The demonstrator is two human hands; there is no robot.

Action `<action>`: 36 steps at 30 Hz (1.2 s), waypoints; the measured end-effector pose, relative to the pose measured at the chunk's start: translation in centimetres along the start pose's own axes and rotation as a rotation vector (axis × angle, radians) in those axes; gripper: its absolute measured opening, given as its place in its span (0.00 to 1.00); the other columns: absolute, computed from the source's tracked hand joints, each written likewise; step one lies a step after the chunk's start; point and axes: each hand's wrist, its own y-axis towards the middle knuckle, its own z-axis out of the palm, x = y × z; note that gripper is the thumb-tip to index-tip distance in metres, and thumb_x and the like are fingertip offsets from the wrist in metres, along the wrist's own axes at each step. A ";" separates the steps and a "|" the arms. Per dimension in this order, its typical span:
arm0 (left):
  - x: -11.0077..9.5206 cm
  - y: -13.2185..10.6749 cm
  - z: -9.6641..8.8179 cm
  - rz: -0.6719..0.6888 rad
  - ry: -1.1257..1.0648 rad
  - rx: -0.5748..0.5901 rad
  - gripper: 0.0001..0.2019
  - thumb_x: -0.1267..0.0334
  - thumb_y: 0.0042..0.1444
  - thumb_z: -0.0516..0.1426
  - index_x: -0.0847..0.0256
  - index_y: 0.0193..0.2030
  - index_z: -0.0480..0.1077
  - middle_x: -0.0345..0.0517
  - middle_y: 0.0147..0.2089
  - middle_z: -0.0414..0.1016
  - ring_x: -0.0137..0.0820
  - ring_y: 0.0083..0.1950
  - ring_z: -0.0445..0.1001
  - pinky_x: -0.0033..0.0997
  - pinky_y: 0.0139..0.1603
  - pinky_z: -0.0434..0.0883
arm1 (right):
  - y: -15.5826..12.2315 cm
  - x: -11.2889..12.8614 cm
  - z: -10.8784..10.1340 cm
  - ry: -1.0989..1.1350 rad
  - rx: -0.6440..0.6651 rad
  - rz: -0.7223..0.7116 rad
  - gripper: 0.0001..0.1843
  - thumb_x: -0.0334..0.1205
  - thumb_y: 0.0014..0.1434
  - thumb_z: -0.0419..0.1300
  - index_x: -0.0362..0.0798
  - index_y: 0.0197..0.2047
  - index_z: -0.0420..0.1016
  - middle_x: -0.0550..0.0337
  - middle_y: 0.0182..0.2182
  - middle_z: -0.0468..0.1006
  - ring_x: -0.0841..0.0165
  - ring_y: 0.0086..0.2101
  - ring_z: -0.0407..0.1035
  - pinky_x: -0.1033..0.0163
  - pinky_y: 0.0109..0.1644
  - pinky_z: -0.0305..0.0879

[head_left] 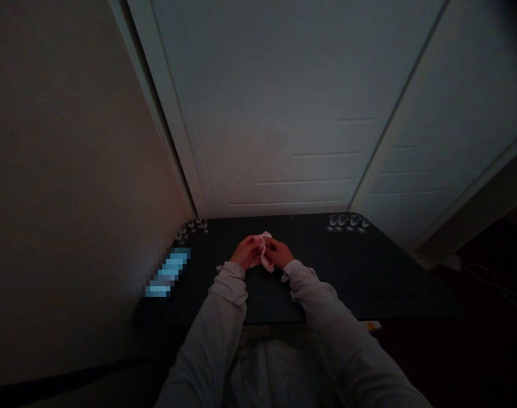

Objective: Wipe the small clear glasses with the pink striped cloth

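Both of my hands meet over the middle of a dark table (351,277). My left hand (244,252) and my right hand (280,253) are closed on a small pale pink cloth (264,249) that sits bunched between them. The cloth's upper corner pokes up above my fingers. Light grey sleeves cover both arms down to the wrists. The room is dim, so the cloth's shape is hard to read.
A group of several small clear glasses (347,222) stands at the table's back right, another group (192,228) at the back left. A glowing blue blurred object (168,273) lies on the left side. White panelled doors (292,113) rise behind the table.
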 end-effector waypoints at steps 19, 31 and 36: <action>0.1 0.1 -0.2 0.010 -0.048 -0.039 0.15 0.68 0.37 0.60 0.64 0.35 0.64 0.43 0.31 0.70 0.27 0.30 0.68 0.34 0.37 0.64 | 0.8 -1.0 -0.6 0.305 -0.153 0.091 0.19 0.44 0.45 0.54 0.44 0.41 0.68 0.58 0.32 0.72 0.72 0.30 0.66 0.63 0.37 0.63; 0.8 -0.1 -0.3 -0.034 0.190 -0.013 0.12 0.64 0.36 0.60 0.65 0.29 0.66 0.40 0.23 0.69 0.25 0.23 0.65 0.28 0.28 0.63 | 0.7 -0.8 -0.3 0.286 -0.154 0.099 0.17 0.47 0.47 0.51 0.45 0.37 0.68 0.60 0.30 0.72 0.73 0.29 0.65 0.67 0.33 0.62; 0.7 -0.2 -0.1 -0.002 0.127 -0.020 0.10 0.66 0.37 0.59 0.64 0.30 0.66 0.41 0.25 0.70 0.26 0.25 0.67 0.29 0.31 0.63 | 0.7 -1.0 -0.4 0.326 -0.154 0.110 0.18 0.49 0.46 0.52 0.46 0.37 0.68 0.61 0.27 0.71 0.74 0.25 0.63 0.68 0.28 0.61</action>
